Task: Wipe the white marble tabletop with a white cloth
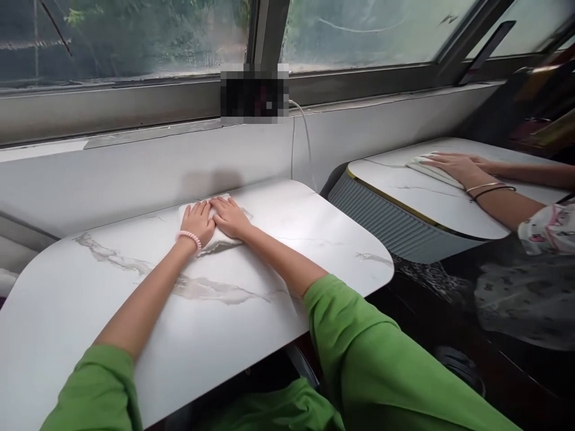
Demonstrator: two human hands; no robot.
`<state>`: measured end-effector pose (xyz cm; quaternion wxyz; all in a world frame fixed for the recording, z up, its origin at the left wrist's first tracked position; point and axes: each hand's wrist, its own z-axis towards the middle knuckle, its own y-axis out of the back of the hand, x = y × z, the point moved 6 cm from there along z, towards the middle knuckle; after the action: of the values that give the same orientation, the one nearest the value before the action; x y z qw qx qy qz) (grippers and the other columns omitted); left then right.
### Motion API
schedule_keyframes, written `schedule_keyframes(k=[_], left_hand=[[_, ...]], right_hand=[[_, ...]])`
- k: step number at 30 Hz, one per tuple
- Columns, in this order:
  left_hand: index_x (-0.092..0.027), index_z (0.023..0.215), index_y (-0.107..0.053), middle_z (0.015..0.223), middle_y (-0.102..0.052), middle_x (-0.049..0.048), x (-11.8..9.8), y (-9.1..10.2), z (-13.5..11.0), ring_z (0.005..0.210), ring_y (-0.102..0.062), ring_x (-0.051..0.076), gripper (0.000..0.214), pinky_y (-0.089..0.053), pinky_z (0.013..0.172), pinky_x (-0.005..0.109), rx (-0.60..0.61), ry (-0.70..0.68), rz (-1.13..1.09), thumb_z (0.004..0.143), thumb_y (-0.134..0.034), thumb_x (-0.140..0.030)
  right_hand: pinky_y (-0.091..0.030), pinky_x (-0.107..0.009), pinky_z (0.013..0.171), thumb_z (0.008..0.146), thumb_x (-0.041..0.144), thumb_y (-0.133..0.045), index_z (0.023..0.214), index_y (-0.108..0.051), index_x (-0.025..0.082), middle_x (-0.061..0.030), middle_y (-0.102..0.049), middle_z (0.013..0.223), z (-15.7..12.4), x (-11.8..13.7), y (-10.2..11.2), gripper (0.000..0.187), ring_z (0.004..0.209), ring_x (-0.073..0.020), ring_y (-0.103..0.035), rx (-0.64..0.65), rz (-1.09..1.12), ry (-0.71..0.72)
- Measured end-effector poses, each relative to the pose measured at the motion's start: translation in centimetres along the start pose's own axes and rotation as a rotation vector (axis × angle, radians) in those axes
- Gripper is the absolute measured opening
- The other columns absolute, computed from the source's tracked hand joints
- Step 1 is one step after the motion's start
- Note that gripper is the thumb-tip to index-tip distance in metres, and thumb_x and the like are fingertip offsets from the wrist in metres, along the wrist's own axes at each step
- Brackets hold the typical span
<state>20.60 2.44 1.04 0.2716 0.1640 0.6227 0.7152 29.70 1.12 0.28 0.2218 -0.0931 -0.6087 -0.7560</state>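
Note:
A white cloth [223, 240] lies on the white marbled tabletop [278, 221], close to its far edge by the wall. My left hand [197, 222], with a pink coiled band at its wrist, rests flat on the cloth's left part, fingers stretched out. Beside it, my right hand [230, 216] presses flat on the same cloth, fingers extended and pointing up and left. The two hands touch near the thumbs. Both palms cover much of the cloth, so only its edges show.
To the right, another person's hands [462, 167] lie on a pale cloth [433, 172] on a second table [395, 193] with a ribbed side. Behind my table stand a low white wall [148, 155] and windows [359, 36]. A white cable [308, 140] hangs down the wall.

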Motion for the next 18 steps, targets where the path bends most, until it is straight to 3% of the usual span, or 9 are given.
schedule_keyframes(k=[9,18], left_hand=[[-0.012,0.134,-0.048,0.144,-0.047,0.0118,1.5,-0.4,4.9,0.133,-0.039,0.023,0.047,-0.020,0.116,0.042,-0.065,-0.048,-0.023,0.091,-0.032,-0.024],[-0.010,0.139,-0.043,0.149,-0.041,0.0133,1.1,-0.2,4.2,0.138,-0.034,0.024,0.050,-0.018,0.117,0.045,-0.022,-0.028,0.029,0.093,-0.028,-0.025]], right_hand=[[-0.030,-0.040,0.109,0.090,0.018,-0.035,0.127,-0.052,0.010,-0.0136,-0.054,0.133,3.5,-2.0,0.9,0.042,0.123,-0.0259,-0.045,-0.150,-0.069,-0.020],[-0.021,-0.040,0.116,0.092,0.016,-0.035,0.134,-0.047,0.008,-0.0121,-0.049,0.142,2.9,-1.8,1.0,0.045,0.131,-0.0228,-0.039,-0.125,-0.084,-0.016]])
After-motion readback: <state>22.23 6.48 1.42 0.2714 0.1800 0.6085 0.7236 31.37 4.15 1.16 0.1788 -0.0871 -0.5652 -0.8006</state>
